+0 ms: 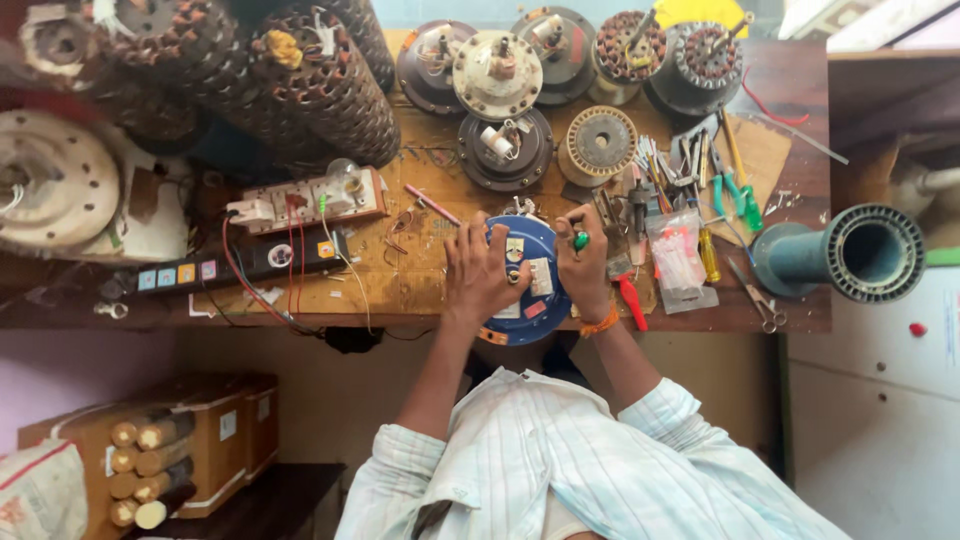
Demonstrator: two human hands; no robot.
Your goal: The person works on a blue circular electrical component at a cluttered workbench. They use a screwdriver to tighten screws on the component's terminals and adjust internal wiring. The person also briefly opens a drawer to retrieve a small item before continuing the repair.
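A round blue motor housing (528,245) lies at the front edge of the wooden workbench (420,290), right in front of me. My left hand (478,272) rests spread over its left side with the fingers on the top face. My right hand (585,262) is closed around a green-handled screwdriver (580,240), held at the housing's right edge. An orange band sits on my right wrist.
Several ceiling-fan motors and wound stators (498,75) crowd the back of the bench. A switch board (310,200) and power strip (240,262) with wires lie left. Loose hand tools (700,170), a plastic bag (678,255) and scissors (758,298) lie right. A teal pipe (860,252) stands right.
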